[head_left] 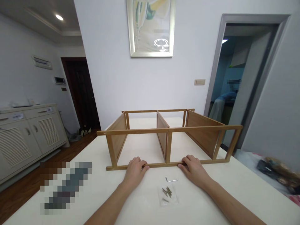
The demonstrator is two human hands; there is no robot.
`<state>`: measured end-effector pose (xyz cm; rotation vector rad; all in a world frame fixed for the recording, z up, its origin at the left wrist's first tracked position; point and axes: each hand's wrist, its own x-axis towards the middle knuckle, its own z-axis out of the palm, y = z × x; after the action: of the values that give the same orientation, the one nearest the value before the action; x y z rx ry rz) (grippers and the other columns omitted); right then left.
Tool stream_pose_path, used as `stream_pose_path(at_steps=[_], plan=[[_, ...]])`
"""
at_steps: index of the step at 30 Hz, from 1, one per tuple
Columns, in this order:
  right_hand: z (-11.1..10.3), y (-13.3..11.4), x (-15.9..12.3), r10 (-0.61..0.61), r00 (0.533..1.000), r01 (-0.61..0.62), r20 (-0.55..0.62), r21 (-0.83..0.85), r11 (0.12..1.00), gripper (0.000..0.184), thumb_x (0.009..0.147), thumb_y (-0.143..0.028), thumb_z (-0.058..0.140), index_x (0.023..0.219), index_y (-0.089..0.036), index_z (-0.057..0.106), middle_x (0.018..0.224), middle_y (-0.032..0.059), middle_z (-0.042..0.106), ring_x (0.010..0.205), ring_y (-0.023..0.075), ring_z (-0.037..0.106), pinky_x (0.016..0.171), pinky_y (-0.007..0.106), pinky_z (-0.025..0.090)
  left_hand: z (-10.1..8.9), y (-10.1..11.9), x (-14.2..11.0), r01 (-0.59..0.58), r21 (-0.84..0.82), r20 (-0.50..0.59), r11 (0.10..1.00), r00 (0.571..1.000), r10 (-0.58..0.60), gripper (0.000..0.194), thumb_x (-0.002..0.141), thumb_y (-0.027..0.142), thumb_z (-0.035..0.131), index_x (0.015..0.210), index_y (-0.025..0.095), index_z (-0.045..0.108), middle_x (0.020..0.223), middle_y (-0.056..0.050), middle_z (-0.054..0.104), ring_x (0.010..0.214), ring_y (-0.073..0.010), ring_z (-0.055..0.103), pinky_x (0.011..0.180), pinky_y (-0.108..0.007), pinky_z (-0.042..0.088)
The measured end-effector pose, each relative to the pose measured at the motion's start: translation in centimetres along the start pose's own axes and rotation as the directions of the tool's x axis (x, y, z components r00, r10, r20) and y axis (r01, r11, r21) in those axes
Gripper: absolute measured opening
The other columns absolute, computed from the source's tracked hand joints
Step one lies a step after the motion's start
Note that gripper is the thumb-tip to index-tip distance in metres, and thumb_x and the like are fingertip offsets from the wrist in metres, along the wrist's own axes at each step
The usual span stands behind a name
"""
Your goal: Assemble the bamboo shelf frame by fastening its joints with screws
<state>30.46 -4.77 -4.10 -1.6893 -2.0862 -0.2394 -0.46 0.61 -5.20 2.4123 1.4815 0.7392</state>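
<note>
A wooden shelf rack (203, 132) lies on its side on the white table (140, 203), with three panels standing between its slatted frames. My left hand (134, 173) is curled over the near bottom rail (161, 165), left of the middle post. On the same rail, right of that post, my right hand (194, 170) is closed in a similar grip. Between my forearms lies a small L-shaped hex key (172, 180). Just below it, several screws (167, 192) are in a clear plastic bag (174, 201). The undersides of both hands' fingers are partly hidden.
A blurred-out dark object (70, 186) lies at the table's left edge. A white wall (150, 84) with a framed picture (152, 29) rises behind the table. To the right are a doorway (236, 78) and piled items (276, 175). A white cabinet (30, 134) stands left.
</note>
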Motion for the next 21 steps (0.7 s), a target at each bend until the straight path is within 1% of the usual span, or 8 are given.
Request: stream_pose_path(at_steps=[7, 13, 17, 21], plan=[[0.5, 0.5, 0.2, -0.017, 1.000, 0.018, 0.026, -0.030, 0.999, 0.031, 0.094, -0.044, 0.044, 0.084, -0.020, 0.061, 0.089, 0.0092, 0.061, 0.086, 0.0246, 0.057, 0.078, 0.038, 0.041, -0.2, 0.2, 0.0, 0.015, -0.008, -0.006, 1.000, 1.000, -0.015, 0.029, 0.091, 0.041, 0.050, 0.095, 0.023, 0.073, 0.090, -0.006, 0.062, 0.094, -0.0235, 0.054, 0.087, -0.037, 0.037], [1.1, 1.3, 0.6, -0.054, 0.999, 0.054, -0.008, -0.020, 0.998, 0.038, 0.092, -0.051, 0.042, 0.083, -0.021, 0.063, 0.084, 0.0093, 0.064, 0.082, 0.0255, 0.060, 0.074, 0.038, 0.044, -0.5, 0.5, -0.1, 0.036, -0.001, -0.011, 0.999, 0.999, -0.036, 0.026, 0.090, 0.039, 0.053, 0.094, 0.024, 0.073, 0.090, -0.006, 0.062, 0.095, -0.0227, 0.054, 0.088, -0.036, 0.038], [1.4, 1.8, 1.2, -0.058, 0.998, 0.058, 0.005, 0.006, 0.998, 0.041, 0.090, -0.055, 0.042, 0.081, -0.022, 0.065, 0.083, 0.0102, 0.065, 0.079, 0.0267, 0.062, 0.072, 0.039, 0.046, -0.8, 0.5, 0.0, 0.037, 0.018, -0.011, 0.999, 0.999, -0.037, 0.026, 0.090, 0.040, 0.053, 0.098, 0.024, 0.073, 0.092, -0.007, 0.062, 0.097, -0.0230, 0.053, 0.090, -0.037, 0.039], [1.5, 1.9, 1.3, -0.053, 0.999, 0.053, 0.005, 0.011, 0.999, 0.042, 0.089, -0.056, 0.042, 0.081, -0.022, 0.065, 0.084, 0.0110, 0.066, 0.079, 0.0272, 0.062, 0.072, 0.041, 0.047, -0.8, 0.6, 0.0, 0.040, 0.029, -0.004, 0.999, 0.999, -0.040, 0.027, 0.090, 0.041, 0.053, 0.099, 0.024, 0.072, 0.093, -0.007, 0.061, 0.097, -0.0233, 0.053, 0.090, -0.038, 0.039]])
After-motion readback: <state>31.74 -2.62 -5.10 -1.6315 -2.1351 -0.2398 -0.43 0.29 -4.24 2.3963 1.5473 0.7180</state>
